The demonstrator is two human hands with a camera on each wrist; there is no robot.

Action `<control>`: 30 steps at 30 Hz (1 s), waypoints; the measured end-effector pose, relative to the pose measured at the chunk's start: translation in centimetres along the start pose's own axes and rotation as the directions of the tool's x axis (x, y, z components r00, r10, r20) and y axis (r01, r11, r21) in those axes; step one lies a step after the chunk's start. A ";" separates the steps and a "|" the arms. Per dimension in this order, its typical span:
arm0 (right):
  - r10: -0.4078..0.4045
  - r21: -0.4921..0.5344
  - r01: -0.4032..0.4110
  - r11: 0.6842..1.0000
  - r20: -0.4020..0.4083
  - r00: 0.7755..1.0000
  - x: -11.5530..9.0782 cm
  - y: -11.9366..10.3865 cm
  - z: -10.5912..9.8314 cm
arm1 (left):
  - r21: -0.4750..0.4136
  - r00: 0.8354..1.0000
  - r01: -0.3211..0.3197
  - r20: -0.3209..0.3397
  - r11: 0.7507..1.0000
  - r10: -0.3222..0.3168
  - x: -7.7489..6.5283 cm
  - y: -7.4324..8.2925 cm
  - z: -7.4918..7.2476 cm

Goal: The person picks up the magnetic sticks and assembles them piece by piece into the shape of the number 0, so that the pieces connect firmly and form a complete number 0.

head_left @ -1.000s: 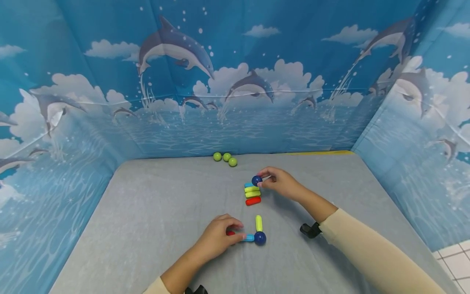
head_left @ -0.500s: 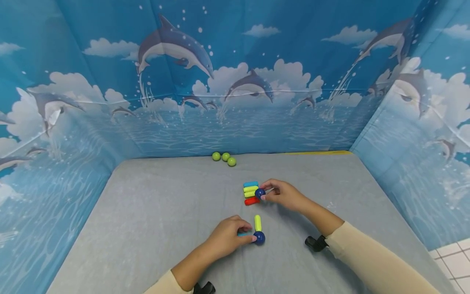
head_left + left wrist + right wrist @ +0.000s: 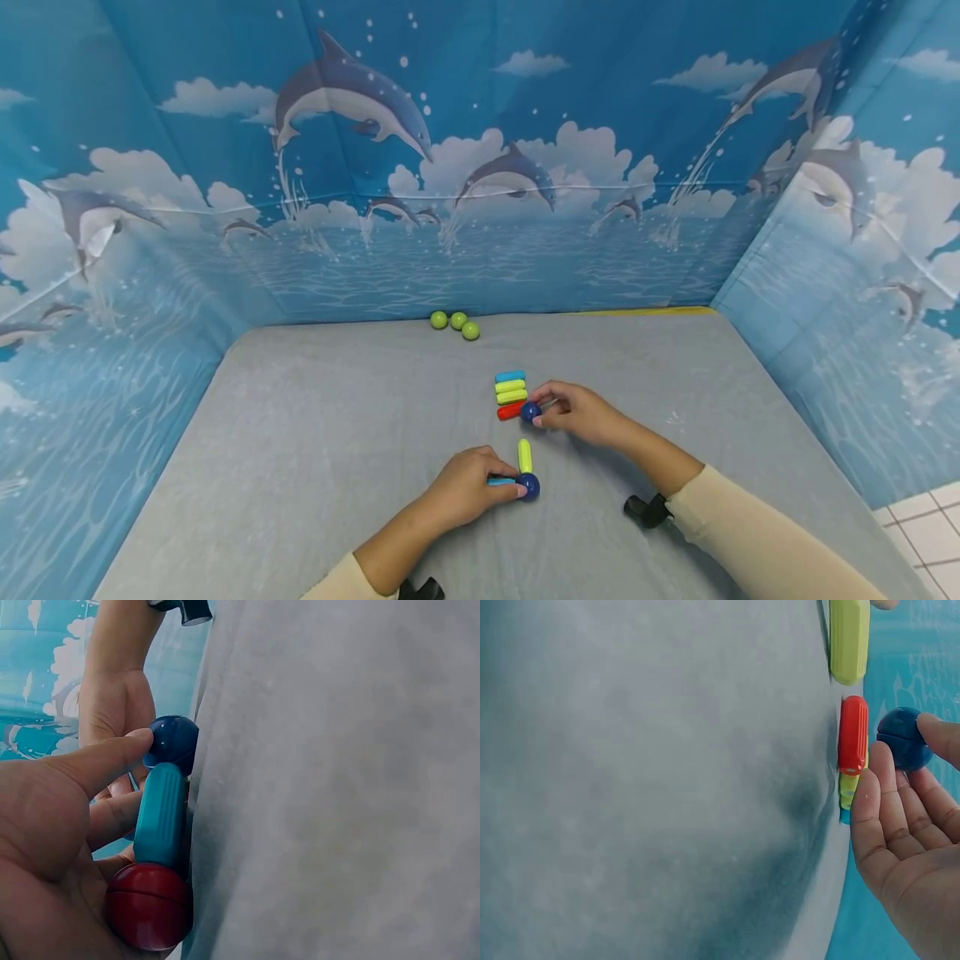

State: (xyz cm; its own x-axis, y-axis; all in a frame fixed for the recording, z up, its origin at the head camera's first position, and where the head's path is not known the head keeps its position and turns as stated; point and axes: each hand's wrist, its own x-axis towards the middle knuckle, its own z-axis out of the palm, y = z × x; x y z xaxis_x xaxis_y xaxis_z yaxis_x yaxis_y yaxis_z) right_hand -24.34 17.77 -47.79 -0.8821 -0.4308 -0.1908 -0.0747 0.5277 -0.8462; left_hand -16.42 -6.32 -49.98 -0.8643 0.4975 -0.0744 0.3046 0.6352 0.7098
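Observation:
My left hand (image 3: 468, 492) pinches a dark blue ball (image 3: 530, 487) with the thumb at its near side. A light blue rod (image 3: 159, 814) joins that ball to a red ball (image 3: 150, 906) lying by the palm; from above, my hand hides the red one. From the same dark blue ball, a yellow-green rod (image 3: 524, 455) points away from me. Between thumb and fingertips my right hand (image 3: 581, 412) holds another dark blue ball (image 3: 904, 739), close to the right end of a red rod (image 3: 511, 411).
Beyond the red rod lie two yellow-green rods (image 3: 512, 397) and a light blue rod (image 3: 510, 377), stacked in a row. Three green balls (image 3: 458, 321) sit at the far edge of the grey-covered table (image 3: 337, 400). A dolphin-printed curtain (image 3: 510, 267) hangs behind and at both sides.
My right hand has brought its dark blue ball nearer, from beside the light blue rod to beside the red one. The left hand has slid right, from the rod to the joined dark blue ball.

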 end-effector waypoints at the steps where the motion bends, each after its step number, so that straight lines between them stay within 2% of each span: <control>1: -0.003 0.000 0.003 1.000 0.004 1.000 0.0 0.0 0.1 | -0.002 1.000 0.002 0.000 1.000 -0.002 0.0 0.0 0.0; 15: -0.021 -0.032 0.022 0.999 0.029 0.999 -0.3 0.2 0.7 | -0.067 0.999 0.011 -0.031 0.998 -0.014 -0.3 0.2 0.2; 30: -0.038 -0.056 0.041 0.998 0.049 0.998 -0.5 0.4 1.4 | -0.084 0.999 0.028 -0.016 0.996 -0.030 -0.3 0.2 0.4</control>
State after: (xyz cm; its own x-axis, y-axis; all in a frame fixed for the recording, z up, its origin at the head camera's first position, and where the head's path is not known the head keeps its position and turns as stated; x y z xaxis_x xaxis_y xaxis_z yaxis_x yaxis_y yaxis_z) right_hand -23.27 17.20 -48.77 -0.8548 -0.4857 -0.1826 -0.1362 0.5495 -0.8243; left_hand -15.99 -6.10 -50.08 -0.8793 0.4687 -0.0844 0.2451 0.5972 0.7637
